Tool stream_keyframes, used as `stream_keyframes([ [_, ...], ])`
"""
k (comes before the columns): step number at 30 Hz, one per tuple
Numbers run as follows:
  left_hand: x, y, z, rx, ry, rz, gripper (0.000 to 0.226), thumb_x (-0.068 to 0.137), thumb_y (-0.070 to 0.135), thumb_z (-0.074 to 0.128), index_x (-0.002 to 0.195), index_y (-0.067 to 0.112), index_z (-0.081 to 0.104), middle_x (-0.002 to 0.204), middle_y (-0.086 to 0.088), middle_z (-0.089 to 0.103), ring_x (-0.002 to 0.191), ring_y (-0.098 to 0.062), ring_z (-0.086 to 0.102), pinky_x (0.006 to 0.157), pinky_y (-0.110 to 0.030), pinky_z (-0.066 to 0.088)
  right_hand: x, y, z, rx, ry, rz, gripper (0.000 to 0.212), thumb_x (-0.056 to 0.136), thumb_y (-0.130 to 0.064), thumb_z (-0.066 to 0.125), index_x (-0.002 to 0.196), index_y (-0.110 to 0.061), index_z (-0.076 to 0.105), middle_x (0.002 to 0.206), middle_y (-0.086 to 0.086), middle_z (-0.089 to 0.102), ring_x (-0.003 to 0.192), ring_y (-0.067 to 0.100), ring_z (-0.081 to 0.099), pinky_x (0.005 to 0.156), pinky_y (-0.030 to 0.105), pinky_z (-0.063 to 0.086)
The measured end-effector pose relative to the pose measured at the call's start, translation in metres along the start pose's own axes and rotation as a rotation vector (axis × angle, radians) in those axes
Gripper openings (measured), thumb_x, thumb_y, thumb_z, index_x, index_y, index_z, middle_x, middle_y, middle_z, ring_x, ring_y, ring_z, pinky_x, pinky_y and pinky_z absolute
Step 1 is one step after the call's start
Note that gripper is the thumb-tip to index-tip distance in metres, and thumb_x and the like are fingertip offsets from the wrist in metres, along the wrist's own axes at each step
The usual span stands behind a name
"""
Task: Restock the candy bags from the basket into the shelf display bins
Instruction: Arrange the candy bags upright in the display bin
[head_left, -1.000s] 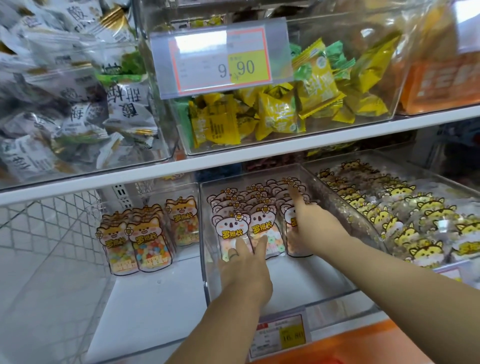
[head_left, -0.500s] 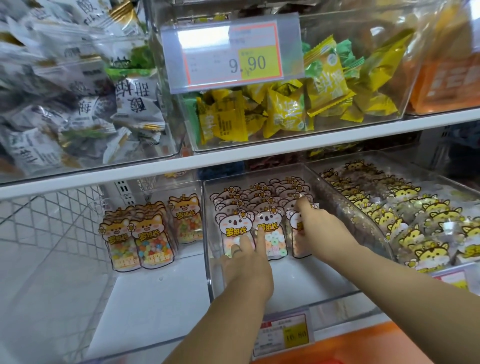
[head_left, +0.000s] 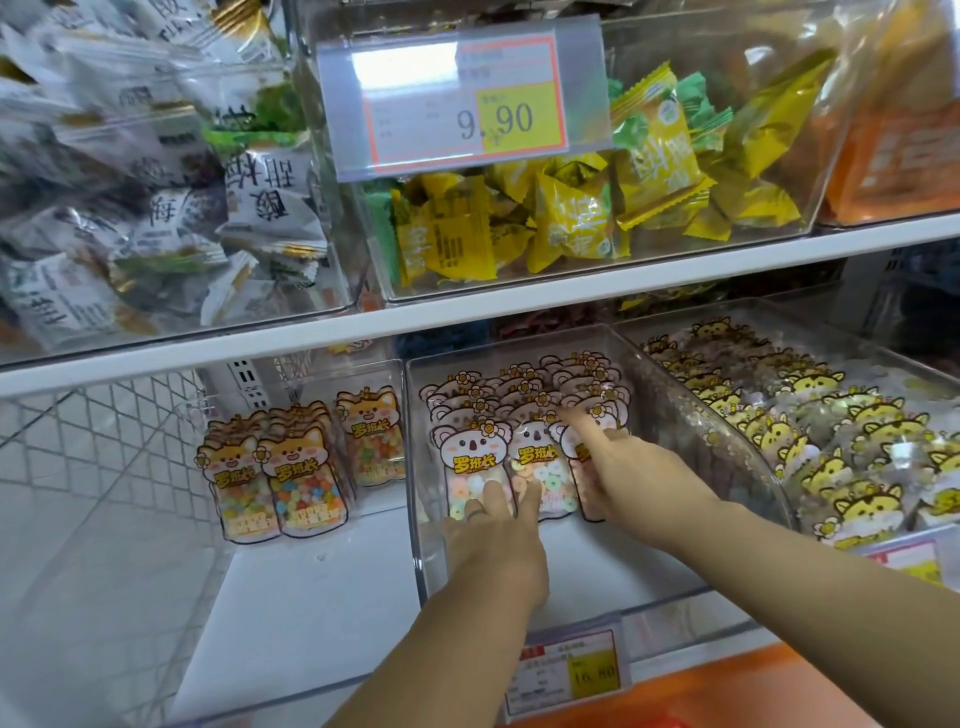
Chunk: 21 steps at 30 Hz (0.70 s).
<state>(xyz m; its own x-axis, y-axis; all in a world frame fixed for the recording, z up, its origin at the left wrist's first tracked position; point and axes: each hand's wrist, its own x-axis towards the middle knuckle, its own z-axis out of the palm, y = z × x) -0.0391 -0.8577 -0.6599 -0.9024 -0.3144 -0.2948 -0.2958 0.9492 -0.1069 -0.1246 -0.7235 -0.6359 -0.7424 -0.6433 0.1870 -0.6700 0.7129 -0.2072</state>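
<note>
Together, left hand (head_left: 493, 540) and right hand (head_left: 639, 478) are pressing straight fingers against koala candy bags (head_left: 470, 452) in the middle bin (head_left: 613, 564).

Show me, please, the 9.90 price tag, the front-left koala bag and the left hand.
9.90 price tag (head_left: 465, 98), head view, middle of the label.
Front-left koala bag (head_left: 469, 461), head view, its yellow lettering.
Left hand (head_left: 493, 543), head view, back of the hand.

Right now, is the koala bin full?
No, partly full. Koala bags fill the back of the bin; its front floor is bare.
</note>
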Motion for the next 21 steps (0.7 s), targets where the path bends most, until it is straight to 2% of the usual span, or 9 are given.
stream_keyframes([
  [3,0.002,-0.001,-0.002,0.093,-0.02,-0.004,0.101,0.09,0.023,0.061,0.156,0.039,-0.015,0.156,-0.014,0.011,0.143,-0.034,0.024,0.111,-0.051,0.029,-0.002,-0.004,-0.001,-0.176,-0.119,-0.104,0.068,0.091,-0.008,0.046,0.146,-0.036,0.016,0.098,0.001,0.058,0.088,0.032,0.061,0.066,0.036,0.046],
  [6,0.006,-0.001,-0.006,0.165,-0.021,0.003,0.1,0.092,0.026,0.059,0.155,0.04,-0.017,0.157,-0.014,0.011,0.144,-0.035,0.021,0.111,-0.055,0.028,-0.003,0.0,0.0,-0.288,-0.253,-0.09,0.055,0.094,-0.009,0.04,0.143,-0.03,0.028,0.116,0.008,0.058,0.102,0.035,0.06,0.075,0.039,0.045],
  [9,0.007,0.0,-0.009,0.22,-0.004,0.012,0.098,0.093,0.032,0.06,0.156,0.04,-0.015,0.157,-0.016,0.011,0.143,-0.037,0.023,0.113,-0.056,0.026,-0.001,0.007,0.0,-0.313,-0.257,-0.049,0.047,0.093,-0.008,0.039,0.136,-0.028,0.035,0.122,0.01,0.055,0.11,0.034,0.056,0.083,0.042,0.045],
  [13,0.009,0.003,-0.011,0.29,0.008,0.012,0.097,0.094,0.038,0.059,0.156,0.04,-0.015,0.155,-0.017,0.016,0.14,-0.039,0.028,0.111,-0.056,0.027,0.002,0.007,0.003,-0.293,-0.312,-0.022,0.044,0.094,-0.009,0.039,0.133,-0.03,0.041,0.121,0.01,0.048,0.114,0.035,0.051,0.09,0.044,0.042],
  [17,0.01,0.004,-0.013,0.311,0.006,0.016,0.096,0.095,0.04,0.058,0.156,0.04,-0.016,0.154,-0.018,0.016,0.139,-0.041,0.029,0.112,-0.056,0.027,0.0,0.008,0.001,-0.275,-0.371,0.001,0.04,0.091,-0.006,0.043,0.125,-0.027,0.049,0.116,0.007,0.04,0.114,0.034,0.048,0.085,0.041,0.042],
  [21,0.01,0.004,-0.016,0.285,-0.012,0.014,0.097,0.095,0.037,0.06,0.156,0.042,-0.015,0.156,-0.018,0.014,0.139,-0.041,0.029,0.112,-0.056,0.027,0.006,0.004,0.003,-0.39,-0.366,0.011,0.043,0.092,-0.003,0.044,0.131,-0.019,0.05,0.127,0.012,0.04,0.12,0.033,0.043,0.094,0.043,0.045],
])
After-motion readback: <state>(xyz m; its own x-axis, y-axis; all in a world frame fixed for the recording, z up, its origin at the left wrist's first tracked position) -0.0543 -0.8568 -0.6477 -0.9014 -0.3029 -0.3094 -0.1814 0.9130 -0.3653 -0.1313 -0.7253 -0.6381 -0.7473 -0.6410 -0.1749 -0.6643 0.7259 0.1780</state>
